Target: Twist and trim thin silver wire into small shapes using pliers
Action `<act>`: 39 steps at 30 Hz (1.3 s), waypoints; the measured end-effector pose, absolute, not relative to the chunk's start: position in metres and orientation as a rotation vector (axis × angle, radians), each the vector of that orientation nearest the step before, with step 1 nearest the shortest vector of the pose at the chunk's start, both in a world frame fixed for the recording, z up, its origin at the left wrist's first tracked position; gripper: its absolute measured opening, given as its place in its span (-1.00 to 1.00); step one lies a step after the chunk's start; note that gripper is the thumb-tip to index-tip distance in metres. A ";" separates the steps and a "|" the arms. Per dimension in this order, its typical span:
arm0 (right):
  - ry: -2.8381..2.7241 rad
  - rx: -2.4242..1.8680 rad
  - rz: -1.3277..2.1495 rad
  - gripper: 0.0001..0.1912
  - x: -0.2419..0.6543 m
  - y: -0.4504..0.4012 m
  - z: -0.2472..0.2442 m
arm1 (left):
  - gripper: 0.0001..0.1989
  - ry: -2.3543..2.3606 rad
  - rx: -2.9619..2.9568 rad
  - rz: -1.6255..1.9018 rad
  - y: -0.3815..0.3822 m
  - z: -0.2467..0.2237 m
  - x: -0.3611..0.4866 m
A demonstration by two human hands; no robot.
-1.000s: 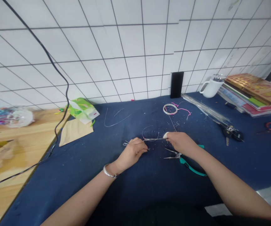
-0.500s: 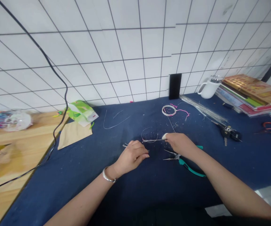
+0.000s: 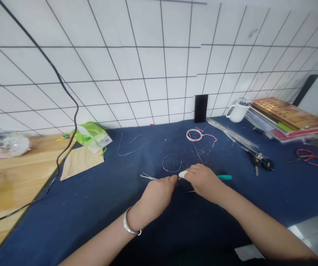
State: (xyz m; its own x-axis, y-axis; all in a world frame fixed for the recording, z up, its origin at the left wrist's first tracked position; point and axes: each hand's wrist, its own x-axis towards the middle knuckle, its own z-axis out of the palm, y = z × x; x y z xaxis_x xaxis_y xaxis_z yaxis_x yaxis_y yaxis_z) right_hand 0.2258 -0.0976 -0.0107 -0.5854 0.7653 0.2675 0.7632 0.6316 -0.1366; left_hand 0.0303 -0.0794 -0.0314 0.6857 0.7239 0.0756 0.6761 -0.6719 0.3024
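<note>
My left hand (image 3: 156, 195), a silver bangle on its wrist, is closed around a bundle of thin metal wires (image 3: 147, 176); their ends stick out to its left. Fingertip to fingertip with it, my right hand (image 3: 204, 183) pinches at the other side of the bundle, mostly hidden by the fingers. A white cover wraps one right fingertip. Beneath the right hand lie pliers with teal handles (image 3: 224, 177), largely covered. Just beyond the hands rests a thin wire loop (image 3: 171, 170). Farther back is a white ring (image 3: 194, 140) with pink thread.
On the dark blue cloth (image 3: 92, 207) lie a long wire bundle (image 3: 232, 133), keys (image 3: 256, 162) and red-handled scissors (image 3: 311, 159). A white mug (image 3: 238, 111) and stacked books (image 3: 289, 114) stand back right. Left are a green packet (image 3: 92, 135), brown paper (image 3: 81, 162) and a black cable (image 3: 77, 107).
My hands have come together, the left moving right and the right moving left and nearer. The wire bundle that showed between them is now mostly covered. The view has shifted slightly.
</note>
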 end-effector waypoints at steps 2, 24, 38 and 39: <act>-2.524 -1.247 0.025 -0.78 0.231 -0.096 -0.006 | -0.81 1.091 2.544 0.300 -0.080 -0.028 0.025; -2.110 -1.656 0.648 -0.58 0.250 -0.109 0.020 | -0.74 0.845 1.158 0.498 -0.083 -0.011 0.049; -2.491 -1.831 0.001 -0.55 0.282 -0.179 -0.029 | -0.82 0.735 1.115 0.702 -0.080 -0.014 0.033; -2.499 -1.815 -0.029 -0.58 0.283 -0.177 -0.030 | -0.82 0.736 1.128 0.709 -0.081 -0.012 0.032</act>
